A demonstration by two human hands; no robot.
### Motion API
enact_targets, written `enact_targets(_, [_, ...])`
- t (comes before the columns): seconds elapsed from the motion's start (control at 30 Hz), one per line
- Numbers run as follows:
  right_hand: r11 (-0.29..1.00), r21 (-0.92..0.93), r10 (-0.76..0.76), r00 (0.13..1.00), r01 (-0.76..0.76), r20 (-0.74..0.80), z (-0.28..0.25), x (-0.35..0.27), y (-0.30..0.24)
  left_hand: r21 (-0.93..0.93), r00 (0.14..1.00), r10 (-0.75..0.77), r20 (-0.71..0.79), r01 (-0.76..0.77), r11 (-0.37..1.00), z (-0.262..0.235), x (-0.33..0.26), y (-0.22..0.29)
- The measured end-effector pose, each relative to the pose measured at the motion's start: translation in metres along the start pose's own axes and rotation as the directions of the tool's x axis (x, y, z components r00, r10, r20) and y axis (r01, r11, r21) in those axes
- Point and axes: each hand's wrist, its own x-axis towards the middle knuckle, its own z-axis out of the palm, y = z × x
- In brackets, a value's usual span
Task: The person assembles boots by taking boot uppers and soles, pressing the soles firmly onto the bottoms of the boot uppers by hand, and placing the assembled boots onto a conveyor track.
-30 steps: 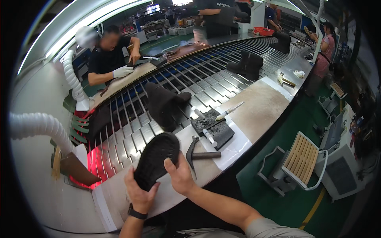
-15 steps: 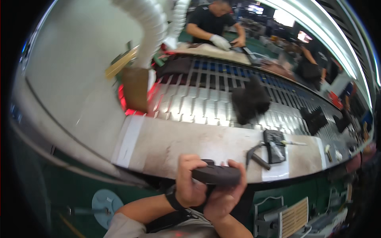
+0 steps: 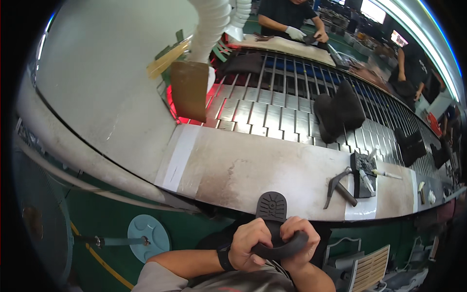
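At the near edge of the workbench [image 3: 272, 170], your left hand [image 3: 248, 243] and right hand [image 3: 299, 241] are both clamped tight around a black rubber shoe sole [image 3: 273, 228], bending it into a curve below the bench edge; its treaded heel end pokes up over that edge, btwn your hands. A dark band sits on your left wrist. At the bench's far-left corner, a brown flap [image 3: 189, 90] hangs over a red glow where the slatted metal conveyor [image 3: 272, 104] starts, w/ a white ribbed hose [image 3: 211, 24] above it. Mid-conveyor, a pair of dark boot uppers [image 3: 338, 109] stands beyond the bench's far edge; more dark uppers [image 3: 413, 146] ride farther right. Toward the bench's right end, a hammer [image 3: 338, 185] lies just beside a black tool tray [image 3: 365, 173]. At the conveyor's far side, a person in white gloves [image 3: 295, 32] works at another bench.
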Motion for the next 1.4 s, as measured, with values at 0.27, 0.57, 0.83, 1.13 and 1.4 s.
enact_targets(0.27, [0.981,-0.184,0.049,0.995,-0.065,-0.087,-0.009,0.106,0.010,-0.066,0.845,-0.523,-0.114,0.518,0.853,-0.008,0.146,-0.034])
enact_targets(0.57, [0.742,-0.658,-0.075,0.991,0.129,0.110,-0.076,0.049,0.079,0.494,0.839,-0.488,-0.241,0.539,0.682,-0.085,0.134,-0.231])
enact_targets(0.83, [0.549,-0.773,-0.110,0.944,0.319,0.311,-0.065,0.064,0.080,0.698,0.844,-0.397,-0.359,0.526,0.487,-0.131,0.294,-0.372])
enact_targets(1.13, [0.580,-0.798,0.075,0.966,0.161,0.249,-0.071,0.077,0.072,0.706,0.608,-0.380,-0.697,0.673,-0.219,-0.297,0.443,-0.517])
enact_targets(1.4, [0.624,-0.773,0.095,0.970,0.117,0.223,-0.071,0.074,0.077,0.809,0.728,-0.354,-0.587,0.544,-0.223,-0.329,0.472,-0.495])
